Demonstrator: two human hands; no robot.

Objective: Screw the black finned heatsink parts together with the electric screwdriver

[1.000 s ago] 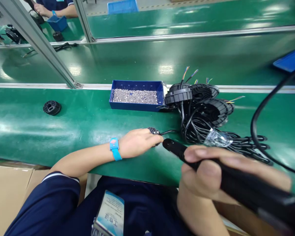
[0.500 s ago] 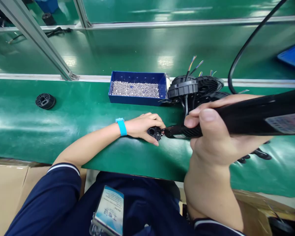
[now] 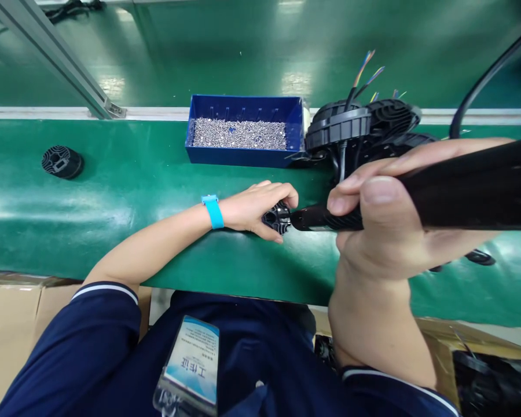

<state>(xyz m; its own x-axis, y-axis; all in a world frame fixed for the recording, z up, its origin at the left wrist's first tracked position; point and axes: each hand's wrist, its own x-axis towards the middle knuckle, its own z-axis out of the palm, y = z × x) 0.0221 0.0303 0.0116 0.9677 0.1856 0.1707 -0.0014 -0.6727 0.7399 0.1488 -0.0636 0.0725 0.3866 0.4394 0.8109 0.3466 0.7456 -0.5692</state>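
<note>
1. The left hand (image 3: pixel 254 209) pinches a small black finned part (image 3: pixel 278 218) against the green desk (image 3: pixel 134 191).
2. The right hand (image 3: pixel 386 226) is wrapped around a black electric screwdriver (image 3: pixel 438 191), whose tip touches the part.
3. A blue tray of screws (image 3: pixel 243 130) sits just behind.

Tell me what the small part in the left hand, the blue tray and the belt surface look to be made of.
Small black part under the left hand: likely moulded plastic or cast metal, matt, ribbed; the look leaves it open.
Blue tray: probably plastic, with smooth, evenly coloured walls.
Screws inside it: metal, silvery glint.
Green belt: rubber or PVC sheet, glossy, mirroring the lamps.
</note>
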